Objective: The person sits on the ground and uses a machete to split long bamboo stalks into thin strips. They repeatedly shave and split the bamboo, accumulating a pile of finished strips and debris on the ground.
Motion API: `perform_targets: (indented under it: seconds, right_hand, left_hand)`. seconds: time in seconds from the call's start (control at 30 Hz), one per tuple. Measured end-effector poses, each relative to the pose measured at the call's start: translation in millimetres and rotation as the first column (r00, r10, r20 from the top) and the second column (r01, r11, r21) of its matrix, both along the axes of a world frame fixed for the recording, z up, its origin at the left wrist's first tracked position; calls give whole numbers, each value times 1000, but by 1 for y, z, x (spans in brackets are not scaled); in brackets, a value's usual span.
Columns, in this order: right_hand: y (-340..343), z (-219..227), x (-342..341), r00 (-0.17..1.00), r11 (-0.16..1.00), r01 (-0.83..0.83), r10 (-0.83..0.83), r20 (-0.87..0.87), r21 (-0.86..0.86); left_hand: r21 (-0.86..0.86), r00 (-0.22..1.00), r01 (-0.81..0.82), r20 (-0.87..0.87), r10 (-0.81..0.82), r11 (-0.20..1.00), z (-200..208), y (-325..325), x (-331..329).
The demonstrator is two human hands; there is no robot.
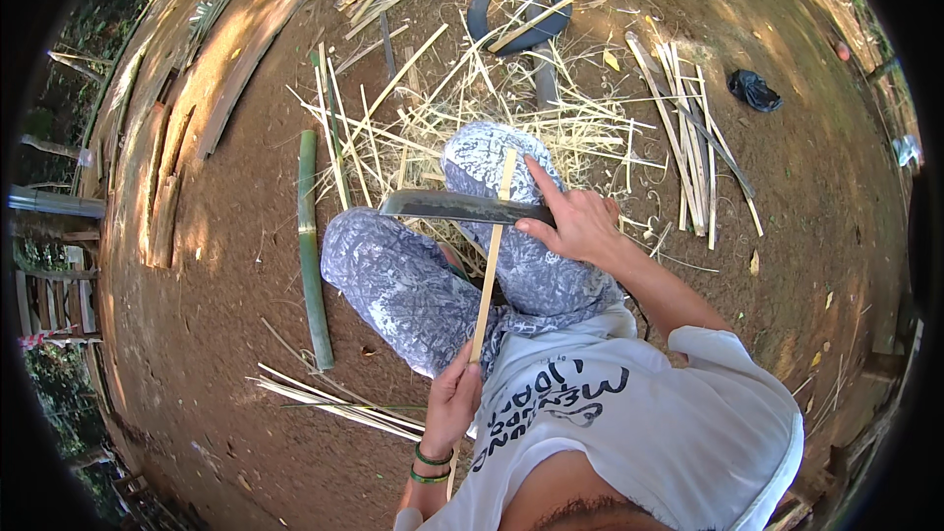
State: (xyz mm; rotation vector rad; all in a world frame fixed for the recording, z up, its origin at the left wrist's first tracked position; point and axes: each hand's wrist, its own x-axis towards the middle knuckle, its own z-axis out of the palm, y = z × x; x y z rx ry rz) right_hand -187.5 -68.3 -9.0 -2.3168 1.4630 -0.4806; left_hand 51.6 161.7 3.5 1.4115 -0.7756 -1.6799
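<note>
- The person is sitting on the bare dirt ground with knees drawn up in blue-and-white patterned trousers.
- The left hand is closing its fingers around the near end of a thin pale bamboo strip, which is running up from those fingers, over the knee, to a tip just beyond the blade.
- The right hand is gripping the handle end of a dark broad-bladed knife, its index finger stretched out along the back; the blade is lying crosswise to the left of those fingers and is crossing the strip near its upper end.
- A green bamboo pole is lying on the ground well to the left of both hands.
- A bundle of split slats is lying just left of the left hand's fingers.
- Straw-coloured shavings are piling up beyond the knees.
- A crumpled black bag is lying far off, beyond the right hand, and a dark rubber ring farther up.
</note>
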Motion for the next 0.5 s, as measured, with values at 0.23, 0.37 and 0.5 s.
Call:
perform_targets:
  seconds: [0.23, 0.37, 0.5]
  right_hand:
    - [1, 4, -1, 1000, 1000, -1, 1, 17, -4]
    - [2, 5, -5, 1000, 1000, 16, -16, -2, 0]
    - [-22, -16, -21, 959, 980, 190, -198, 205, 57]
  left_hand:
    - [25, 1000, 5, 21, -6, 1000, 0, 29, 10]
    - [43, 998, -35, -49, 37, 998, -10, 48, 12]
    - [123, 991, -112, -65, 120, 986, -38, 116, 28]
